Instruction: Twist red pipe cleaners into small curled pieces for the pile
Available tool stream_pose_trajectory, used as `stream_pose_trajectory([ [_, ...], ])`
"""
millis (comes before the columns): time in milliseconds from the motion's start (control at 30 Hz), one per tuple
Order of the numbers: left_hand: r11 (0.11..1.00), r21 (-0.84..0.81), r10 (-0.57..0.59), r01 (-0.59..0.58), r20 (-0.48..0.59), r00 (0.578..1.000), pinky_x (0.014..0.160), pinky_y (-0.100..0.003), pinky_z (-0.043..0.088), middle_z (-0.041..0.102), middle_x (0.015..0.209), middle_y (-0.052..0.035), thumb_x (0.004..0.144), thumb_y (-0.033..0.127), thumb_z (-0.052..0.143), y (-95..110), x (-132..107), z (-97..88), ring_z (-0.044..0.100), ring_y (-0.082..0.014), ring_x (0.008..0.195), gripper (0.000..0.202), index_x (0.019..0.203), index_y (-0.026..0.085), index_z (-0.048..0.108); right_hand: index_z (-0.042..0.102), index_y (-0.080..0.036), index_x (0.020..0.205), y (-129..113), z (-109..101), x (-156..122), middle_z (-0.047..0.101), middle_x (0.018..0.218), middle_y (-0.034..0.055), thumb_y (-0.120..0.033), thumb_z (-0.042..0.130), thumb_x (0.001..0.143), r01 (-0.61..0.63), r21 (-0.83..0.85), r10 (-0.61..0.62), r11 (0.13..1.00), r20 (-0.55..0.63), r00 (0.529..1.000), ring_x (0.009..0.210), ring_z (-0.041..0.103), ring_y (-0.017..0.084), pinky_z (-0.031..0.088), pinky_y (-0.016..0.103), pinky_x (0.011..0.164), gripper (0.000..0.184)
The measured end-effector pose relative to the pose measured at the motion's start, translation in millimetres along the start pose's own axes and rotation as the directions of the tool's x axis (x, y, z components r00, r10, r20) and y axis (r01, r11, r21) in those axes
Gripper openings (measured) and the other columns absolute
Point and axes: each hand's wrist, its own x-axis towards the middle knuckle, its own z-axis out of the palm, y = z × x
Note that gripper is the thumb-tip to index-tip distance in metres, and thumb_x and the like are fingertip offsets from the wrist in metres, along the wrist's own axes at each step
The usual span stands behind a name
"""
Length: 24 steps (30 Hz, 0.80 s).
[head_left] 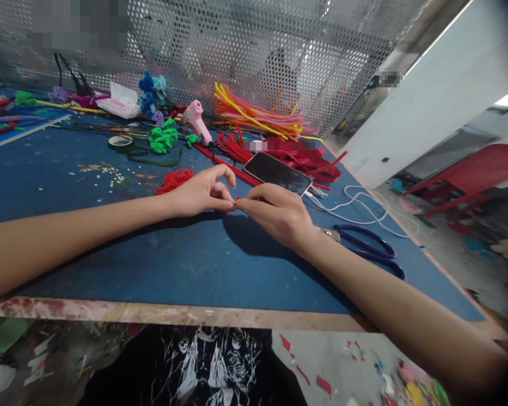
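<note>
Fingertips of my left hand (205, 193) and my right hand (281, 217) meet above the blue mat. Pinched between them is a small red piece (237, 199), mostly hidden by the fingers; it looks like a bit of red pipe cleaner. Just behind my left wrist lies a pile of red fuzzy pipe cleaner pieces (175, 179). A phone (277, 172) with a white cable lies beyond my right hand. Partly behind my right forearm is a cutting tool with dark blue loop handles (366, 239).
A pink glue gun (198, 121) stands at the back, near green fuzzy shapes (163, 136) and blue pipe cleaner flowers (147, 93). Orange and yellow pipe cleaners (258, 113) lie against the perforated metal screen (237, 45). Red ribbon (305, 159), tape (121, 142) and white beads (110, 176) are scattered about.
</note>
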Motion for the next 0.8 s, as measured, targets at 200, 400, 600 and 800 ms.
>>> stream_pose_trajectory([
  [200, 0.996, 0.075, 0.048, -0.048, -0.001, 0.999, 0.058, -0.021, 0.044, 0.058, 0.062, 0.0055, 0.066, 0.009, 0.063, 0, 1, -1.1, 0.057, -0.0081, 0.058, 0.027, 0.081, 0.017, 0.041, 0.062, -0.017, 0.077, 4, -2, 5, 0.060, 0.073, 0.0039, -0.019, 0.037, 0.092, 0.142, -0.230, -0.107, 0.963, 0.158, 0.982, 0.064, 0.048, 0.013, 0.034, 0.026, 0.057, 0.030],
  [400, 0.966, 0.209, 0.143, -0.149, 0.042, 0.989, 0.060, -0.021, 0.042, 0.053, 0.067, 0.0042, 0.070, 0.010, 0.059, 0, -1, 1.3, 0.054, -0.0078, 0.062, 0.016, 0.076, 0.016, 0.045, 0.063, -0.015, 0.082, -6, -1, 9, 0.059, 0.079, 0.0046, -0.021, 0.045, 0.087, -0.217, -0.175, 0.265, 0.960, 0.331, 0.906, 0.070, 0.051, 0.013, 0.031, 0.024, 0.057, 0.020],
  [600, 0.946, 0.258, 0.172, -0.194, 0.105, 0.979, 0.063, -0.023, 0.045, 0.056, 0.070, 0.0024, 0.074, 0.015, 0.056, -1, -5, 2.9, 0.056, -0.0100, 0.066, 0.010, 0.076, 0.016, 0.046, 0.063, -0.012, 0.070, -8, -3, 12, 0.055, 0.059, -0.0006, -0.023, 0.053, 0.081, -0.588, 0.129, 0.444, 0.798, 0.533, 0.720, 0.053, 0.042, 0.008, 0.027, 0.022, 0.051, 0.019],
  [800, 0.954, 0.247, 0.198, -0.170, -0.094, 0.976, 0.066, -0.025, 0.046, 0.055, 0.071, 0.0019, 0.072, 0.019, 0.060, 0, -4, 3.7, 0.055, -0.0099, 0.068, 0.011, 0.073, 0.014, 0.050, 0.066, -0.010, 0.073, 0, 0, 10, 0.055, 0.059, -0.0016, -0.034, 0.057, 0.076, -0.735, 0.414, 0.568, 0.537, 0.466, 0.678, 0.052, 0.040, 0.006, 0.029, 0.020, 0.050, 0.026],
])
